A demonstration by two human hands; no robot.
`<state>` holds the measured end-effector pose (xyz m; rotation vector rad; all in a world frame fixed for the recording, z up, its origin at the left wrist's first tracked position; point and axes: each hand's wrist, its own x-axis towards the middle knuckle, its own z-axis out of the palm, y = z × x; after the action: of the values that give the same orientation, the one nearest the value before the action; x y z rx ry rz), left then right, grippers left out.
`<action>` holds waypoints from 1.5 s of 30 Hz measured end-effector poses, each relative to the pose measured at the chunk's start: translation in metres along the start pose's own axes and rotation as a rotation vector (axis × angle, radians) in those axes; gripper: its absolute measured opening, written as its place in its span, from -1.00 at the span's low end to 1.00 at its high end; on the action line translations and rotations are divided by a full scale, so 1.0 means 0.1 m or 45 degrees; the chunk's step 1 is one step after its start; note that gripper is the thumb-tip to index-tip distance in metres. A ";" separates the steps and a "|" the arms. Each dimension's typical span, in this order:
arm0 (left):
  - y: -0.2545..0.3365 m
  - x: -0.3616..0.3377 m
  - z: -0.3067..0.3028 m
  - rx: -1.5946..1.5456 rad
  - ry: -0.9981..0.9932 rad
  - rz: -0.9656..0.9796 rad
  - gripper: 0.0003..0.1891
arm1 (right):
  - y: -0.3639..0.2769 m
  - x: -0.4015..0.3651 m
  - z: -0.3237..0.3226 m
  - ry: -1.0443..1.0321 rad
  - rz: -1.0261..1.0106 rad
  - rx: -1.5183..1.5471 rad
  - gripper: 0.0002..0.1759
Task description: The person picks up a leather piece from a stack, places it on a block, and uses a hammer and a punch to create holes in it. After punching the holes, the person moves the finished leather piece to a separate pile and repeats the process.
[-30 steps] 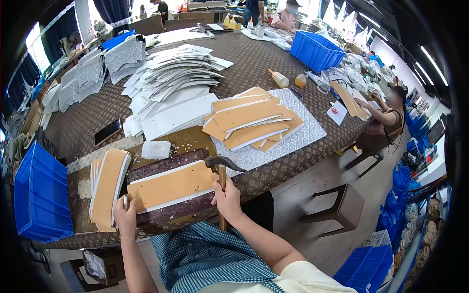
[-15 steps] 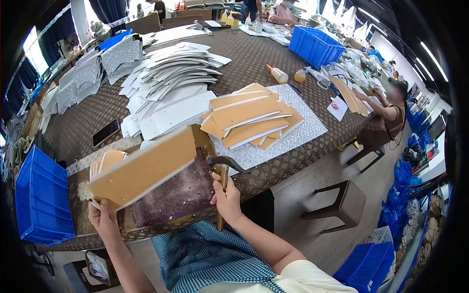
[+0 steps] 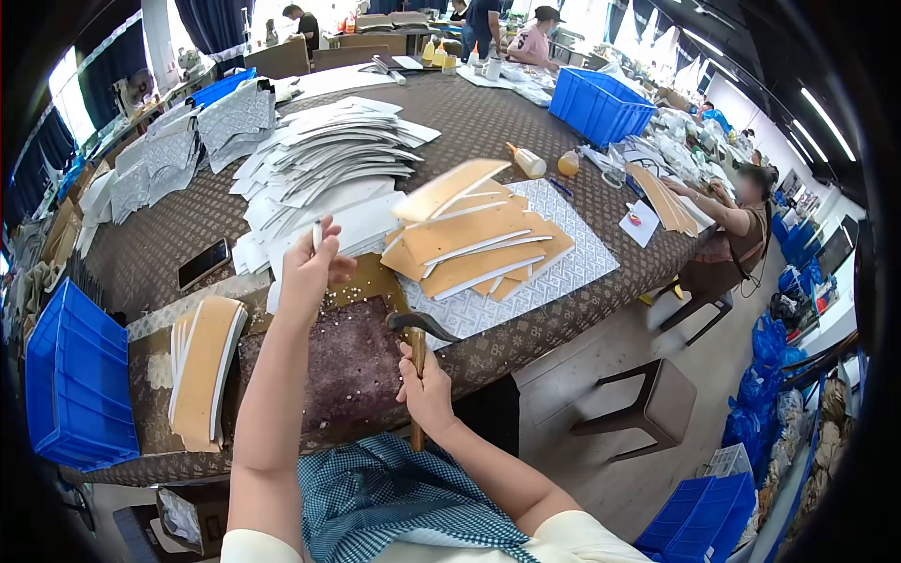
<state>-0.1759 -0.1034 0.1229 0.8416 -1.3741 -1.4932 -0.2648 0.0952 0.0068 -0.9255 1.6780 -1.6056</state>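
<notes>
My right hand (image 3: 427,387) is wrapped round the wooden handle of a hammer (image 3: 419,352), whose dark curved head lies over the right end of a purple work mat (image 3: 347,352). Raised above the mat's far edge, my left hand (image 3: 314,267) pinches a short pale rod that looks like a hole punch (image 3: 317,232), its other fingers spread. A tan panel with a white edge (image 3: 455,190), blurred and tilted, is at the far side of a pile of tan panels (image 3: 474,239), apart from my left hand. More tan panels (image 3: 205,371) lie at the mat's left.
White curved sheets (image 3: 328,159) are stacked behind the mat. A phone (image 3: 204,265) lies left, near a blue crate (image 3: 80,375). Glue bottles (image 3: 528,161) and another blue crate (image 3: 603,103) stand farther back. At right sits a co-worker (image 3: 741,216); a stool (image 3: 648,403) stands nearer.
My left hand has moved from the mat's front left to its far side and let go of the tan panel, which is now at the pile. The hammer has hardly moved.
</notes>
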 end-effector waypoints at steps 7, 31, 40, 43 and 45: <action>-0.04 -0.40 -1.16 0.549 0.390 0.057 -0.78 | -0.02 0.00 -0.01 -0.030 0.029 0.031 -0.65; 0.05 -1.05 -2.81 1.397 0.455 -0.116 -0.52 | -0.01 0.01 0.01 -0.012 0.017 0.038 -0.66; -0.05 -0.98 -2.91 2.094 0.508 0.229 -0.76 | 0.07 0.04 0.00 -0.045 0.061 0.088 -0.69; 0.12 -0.98 -2.68 1.961 0.617 0.456 -0.83 | -0.02 0.03 0.01 -0.044 0.045 0.024 -0.69; 0.20 -0.98 -2.36 1.821 0.595 0.711 -0.87 | -0.07 0.02 0.02 -0.055 0.065 0.034 -0.66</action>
<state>0.0793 -0.0978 0.0987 1.3267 -1.9671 0.3125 -0.2641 0.0925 0.0137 -0.8909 1.6336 -1.5597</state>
